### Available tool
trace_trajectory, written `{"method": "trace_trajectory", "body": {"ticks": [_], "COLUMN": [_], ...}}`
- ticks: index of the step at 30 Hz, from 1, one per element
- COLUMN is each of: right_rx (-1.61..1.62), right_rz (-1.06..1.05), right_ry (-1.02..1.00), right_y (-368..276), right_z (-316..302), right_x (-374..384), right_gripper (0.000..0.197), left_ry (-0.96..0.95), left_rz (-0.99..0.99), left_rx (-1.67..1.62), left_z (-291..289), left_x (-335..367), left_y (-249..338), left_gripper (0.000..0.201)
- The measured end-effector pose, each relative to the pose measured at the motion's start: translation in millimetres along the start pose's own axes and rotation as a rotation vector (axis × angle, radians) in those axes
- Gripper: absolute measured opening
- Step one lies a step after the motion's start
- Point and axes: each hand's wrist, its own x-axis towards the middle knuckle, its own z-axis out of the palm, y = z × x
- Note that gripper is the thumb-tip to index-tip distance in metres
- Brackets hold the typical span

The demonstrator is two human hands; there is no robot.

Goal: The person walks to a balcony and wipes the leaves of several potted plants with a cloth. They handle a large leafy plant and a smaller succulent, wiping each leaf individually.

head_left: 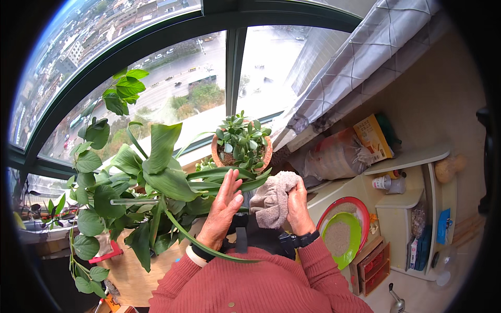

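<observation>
A crumpled grey-brown cloth (274,200) hangs from my right hand (298,209), whose fingers are closed round its right side. Just left of it, my left hand (225,209) is raised with its fingers stretched out and holds nothing. Long strap-shaped green leaves (222,183) pass right behind the fingertips of my left hand. One long narrow leaf (201,245) curves down across my left wrist to my chest. Broad-leaved foliage (169,180) fills the space left of my hands. Beyond them sits a succulent (241,143) in a round terracotta pot (215,152).
Trailing vines (88,229) hang at the left above a wooden tabletop (135,281). Ahead are a window frame (236,73) and a grey curtain (360,52). On the right stand a green basin (356,225), wooden drawers (374,268), a shelf unit (404,208) and a filled plastic bag (334,156).
</observation>
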Motion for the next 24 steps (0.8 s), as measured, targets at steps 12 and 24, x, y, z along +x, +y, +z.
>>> {"method": "trace_trajectory", "body": {"ticks": [12,24], "right_rx": [-0.138,-0.853], "right_rz": [0.147,-0.464], "right_ry": [-0.059,-0.272], "right_y": [-40,20], "right_z": [-34,22], "right_x": [138,204], "right_gripper": [0.042,0.030], "left_ry": [0.589,0.489], "left_rz": [-0.085,-0.132], "left_rx": [-0.331,-0.701], "left_z": [17,-25], "left_x": [170,214], "left_y": [-100,-160], "left_gripper": [0.068,0.040]}}
